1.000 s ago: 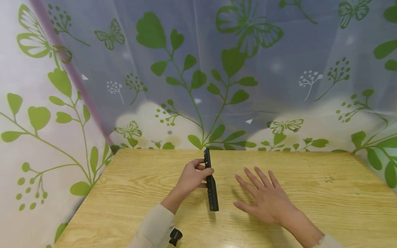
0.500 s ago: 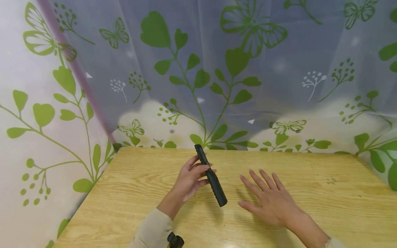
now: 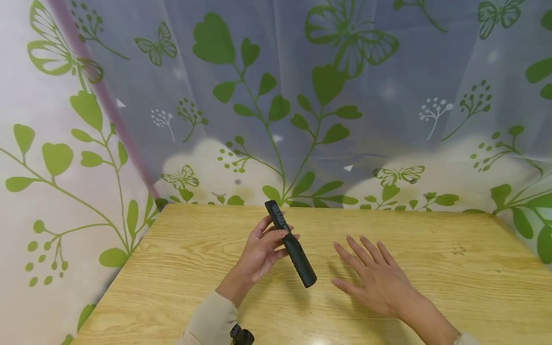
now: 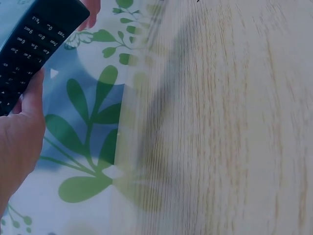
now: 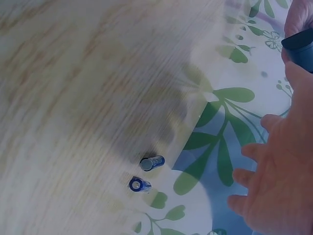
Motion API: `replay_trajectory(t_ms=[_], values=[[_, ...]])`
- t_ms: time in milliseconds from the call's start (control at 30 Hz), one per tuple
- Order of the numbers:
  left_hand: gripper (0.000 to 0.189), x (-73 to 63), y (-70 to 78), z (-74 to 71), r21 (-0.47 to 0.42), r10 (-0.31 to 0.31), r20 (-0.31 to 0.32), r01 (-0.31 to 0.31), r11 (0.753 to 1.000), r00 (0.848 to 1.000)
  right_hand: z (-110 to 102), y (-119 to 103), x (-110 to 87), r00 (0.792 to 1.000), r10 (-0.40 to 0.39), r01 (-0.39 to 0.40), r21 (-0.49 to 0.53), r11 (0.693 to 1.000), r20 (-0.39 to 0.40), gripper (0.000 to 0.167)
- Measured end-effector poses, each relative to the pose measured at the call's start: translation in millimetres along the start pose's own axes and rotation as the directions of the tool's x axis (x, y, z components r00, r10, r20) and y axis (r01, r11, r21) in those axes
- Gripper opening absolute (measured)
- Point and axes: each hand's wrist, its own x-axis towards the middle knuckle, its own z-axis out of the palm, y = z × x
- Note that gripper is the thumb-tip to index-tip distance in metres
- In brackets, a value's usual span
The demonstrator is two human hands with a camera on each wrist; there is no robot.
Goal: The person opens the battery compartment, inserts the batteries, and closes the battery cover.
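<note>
In the head view my left hand (image 3: 260, 251) grips a black remote control (image 3: 302, 263) around its middle, raised over the table. The remote tilts, its top end leaning up and left; its smooth back and a recessed section near the top show from above. Rows of number keys on that remote (image 4: 41, 36) face the left wrist camera. My right hand (image 3: 381, 282) is spread flat to the right, fingers straight, holding nothing. Two small blue batteries, one (image 5: 152, 162) beside the other (image 5: 139, 185), show in the right wrist view; in the head view they are hidden.
A wood-grain table (image 3: 172, 287) spans the front. Behind it hangs a curtain (image 3: 276, 96) with green leaves and butterflies, and another patterned cloth (image 3: 26, 105) closes off the left side. A small black device (image 3: 242, 335) sits by the left sleeve.
My left hand has rotated the remote: it stood nearly edge-on, and now its back shows and its top leans left. The right hand has kept its spread pose.
</note>
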Motion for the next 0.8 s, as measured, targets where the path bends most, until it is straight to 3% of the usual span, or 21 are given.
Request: replay_trajectory(t_ms=[333, 467, 633, 800], values=[[0.055, -1.2, -0.4, 0.6, -0.016, 0.014, 0.01, -0.014, 1.0, 1.0, 4.6, 0.7, 0.1, 1.0, -0.009, 0.009, 0.028, 1.0, -0.027, 0.067], [0.055, -2.0, -1.1, 1.6, 0.001, 0.022, -0.037, -0.022, 1.0, 0.999, 6.5, 0.1, 0.1, 1.0, -0.006, 0.007, 0.031, 1.0, -0.02, 0.067], [0.033, -2.6, -1.6, 4.2, 0.048, 0.038, -0.146, -0.031, 0.998, 0.989, 8.7, -0.9, 0.0, 1.0, -0.005, 0.006, 0.036, 0.999, -0.006, 0.067], [0.024, -2.6, -1.2, 6.5, 0.089, 0.042, -0.181, -0.026, 0.996, 0.983, 10.3, -2.3, -0.5, 1.0, -0.004, 0.004, 0.038, 0.999, -0.004, 0.066]])
